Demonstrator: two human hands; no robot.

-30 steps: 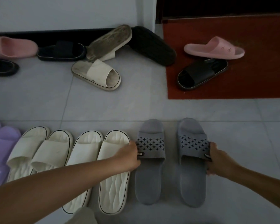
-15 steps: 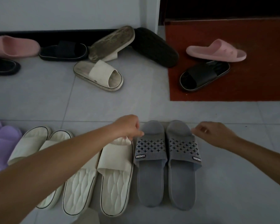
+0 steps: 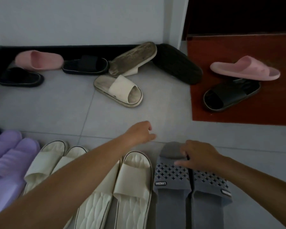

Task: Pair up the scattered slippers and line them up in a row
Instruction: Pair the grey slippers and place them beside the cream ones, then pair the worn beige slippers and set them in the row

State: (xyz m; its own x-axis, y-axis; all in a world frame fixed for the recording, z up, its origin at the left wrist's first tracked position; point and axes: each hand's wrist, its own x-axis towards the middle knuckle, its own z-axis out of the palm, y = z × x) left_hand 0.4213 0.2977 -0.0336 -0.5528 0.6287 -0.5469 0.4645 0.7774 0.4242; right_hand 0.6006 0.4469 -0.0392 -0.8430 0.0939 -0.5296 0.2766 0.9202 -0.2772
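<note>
Slippers are lying in a row on the floor [image 3: 163, 113] near the person: purple pair [image 3: 5, 156] at 8 o'clock, two cream pairs [image 3: 45, 162] [image 3: 134, 179] at 7 and 6 o'clock, grey pair [image 3: 175, 195] at 5 o'clock. The right hand [image 3: 200, 154] is resting with relaxed, spread fingers on the toes of the grey pair, grasping nothing. The left hand [image 3: 139, 132] is hovering over the floor just beyond the cream toes, loosely curled and empty. Scattered ones are lying at 10 to 12 o'clock by the wall: pink slipper [image 3: 40, 60], two black slippers [image 3: 20, 77] [image 3: 86, 65], overturned cream slipper [image 3: 134, 57], upright cream slipper [image 3: 119, 90], overturned black slipper [image 3: 177, 63]. At 2 o'clock, on the red mat [image 3: 271, 104], a second pink slipper [image 3: 244, 68] is touching another black slipper [image 3: 229, 95]
</note>
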